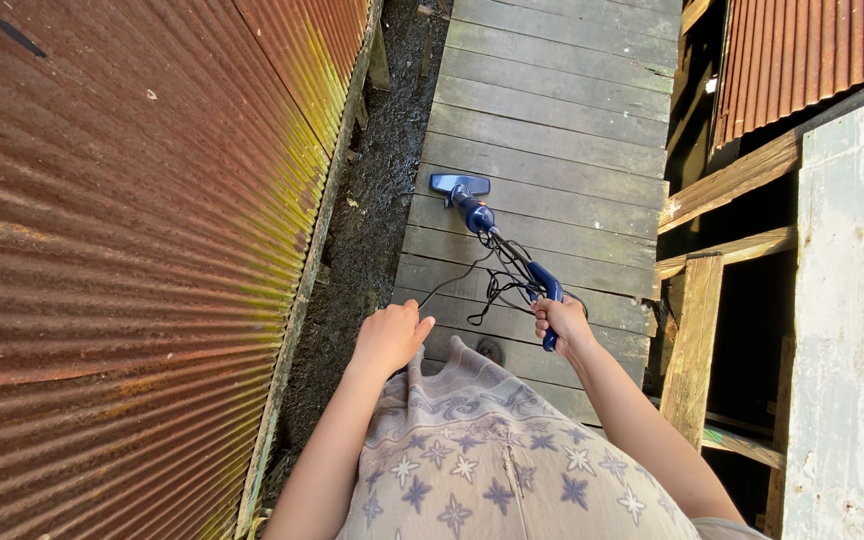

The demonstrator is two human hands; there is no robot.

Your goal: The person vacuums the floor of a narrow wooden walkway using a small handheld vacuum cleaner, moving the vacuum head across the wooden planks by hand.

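Setting: plank walkway [552, 130] of weathered grey boards, seen from above, running away from the person between a rusty corrugated metal wall [122, 250] on the left and a timber frame [697, 340] with dark openings on the right.
Right hand [560, 322]: fingers wrapped tight round the blue handle of a stick vacuum cleaner [512, 255], thumb on top.
Left hand [390, 335]: fingers curled into a loose fist, bunching the patterned fabric of the flowered garment [482, 460] at the waist; it touches nothing else.
Vacuum position: floor head [460, 185] rests flat on the boards near the left edge of the walkway, well ahead of the person; the handle is up at hip level over the middle of the boards.
Axis and heading: long axis slopes from the handle down and forward to the head, angled slightly toward the left edge; the head points away from the person, its wide face lying along the planks.
Cord: black power cord [497, 285] hangs in loose tangled loops under the shaft, one strand trailing left across the boards.
Risk, cord: the loops could likely catch underfoot or snag in a gap between boards, jerking the shaft.
Risk, edges: the head sits close to the muddy strip [372, 230] beside the walkway, so drifting left could tip it off the boards; the open drop on the right seems a hazard for a misstep.
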